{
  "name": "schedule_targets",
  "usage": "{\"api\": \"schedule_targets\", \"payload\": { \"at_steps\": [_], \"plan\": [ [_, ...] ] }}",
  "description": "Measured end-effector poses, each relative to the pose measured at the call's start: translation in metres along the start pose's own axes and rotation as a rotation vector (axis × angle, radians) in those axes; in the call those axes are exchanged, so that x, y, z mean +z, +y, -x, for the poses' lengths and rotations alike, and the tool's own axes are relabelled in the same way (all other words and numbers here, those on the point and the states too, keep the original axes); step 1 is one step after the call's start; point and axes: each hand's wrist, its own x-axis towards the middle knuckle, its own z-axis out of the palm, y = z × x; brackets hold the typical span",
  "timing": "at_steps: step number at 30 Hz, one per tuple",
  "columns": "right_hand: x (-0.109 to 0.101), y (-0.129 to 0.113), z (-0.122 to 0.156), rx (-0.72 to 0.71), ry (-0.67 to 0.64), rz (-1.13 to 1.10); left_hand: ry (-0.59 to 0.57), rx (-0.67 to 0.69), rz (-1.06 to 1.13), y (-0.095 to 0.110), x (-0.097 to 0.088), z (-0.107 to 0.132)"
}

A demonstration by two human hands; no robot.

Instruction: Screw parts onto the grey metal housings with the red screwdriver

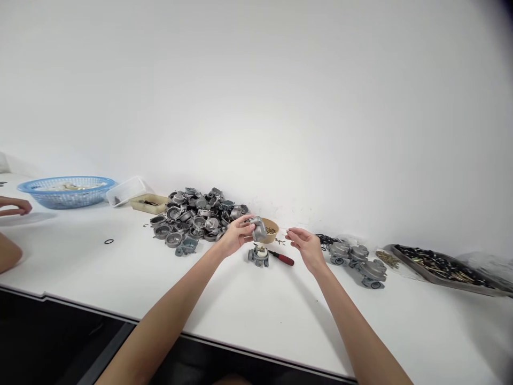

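Along the far wall, a white table [248, 305] is carrying the stock. Pile of grey metal parts [200, 216]: is lying loose, left of centre. Cluster of grey metal units [363, 262]: is resting toward the right. Left hand [235, 239]: is gripping a metal cup between thumb and fingers. Right hand [306, 249]: is hanging above the table with fingertips drawn together; whether they are holding a tiny piece, one cannot tell. Screwdriver [282, 259], red handle: is lying between the hands. Metal body [257, 260]: is sitting on the table at centre, near side of the cup; probably the heavier item, stiff, best taken by its grey sides. Metal cup [259, 231]: is being held just above the body; likely light, rigid and a little slippery on its smooth curve, best pinched across its walls. White insert [262, 250]: is showing atop the body; presumably plastic, the most fragile item, best left unpressed.
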Motion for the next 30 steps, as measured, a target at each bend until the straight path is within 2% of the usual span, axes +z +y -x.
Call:
{"api": "schedule_targets", "payload": {
  "at_steps": [3, 6, 12, 15, 18, 21, 24, 26, 30],
  "plan": [
    [0.002, 0.003, 0.001, 0.018, -0.010, -0.002, -0.026, -0.046, 0.014, -0.005, 0.000, 0.001],
    [0.014, 0.007, 0.005, 0.062, -0.070, -0.003, -0.030, -0.078, 0.049, -0.008, 0.002, 0.001],
    [0.041, 0.003, 0.021, 0.195, -0.170, -0.192, 0.117, -0.107, 0.127, -0.017, 0.007, -0.002],
    [0.045, 0.001, 0.023, 0.203, -0.193, -0.236, 0.175, -0.140, 0.183, -0.022, 0.010, -0.003],
    [0.042, 0.002, 0.022, 0.207, -0.189, -0.221, 0.128, -0.165, 0.186, -0.023, 0.011, -0.001],
    [0.038, 0.004, 0.019, 0.194, -0.169, -0.212, 0.080, -0.126, 0.115, -0.025, 0.011, 0.001],
    [0.036, 0.005, 0.018, 0.188, -0.148, -0.228, 0.133, -0.083, -0.013, -0.030, 0.010, 0.002],
    [0.036, 0.006, 0.018, 0.195, -0.137, -0.232, 0.144, -0.045, -0.133, -0.032, 0.009, 0.001],
    [0.037, 0.007, 0.018, 0.191, -0.139, -0.227, 0.083, 0.063, -0.460, -0.031, 0.008, 0.002]
  ]
}}
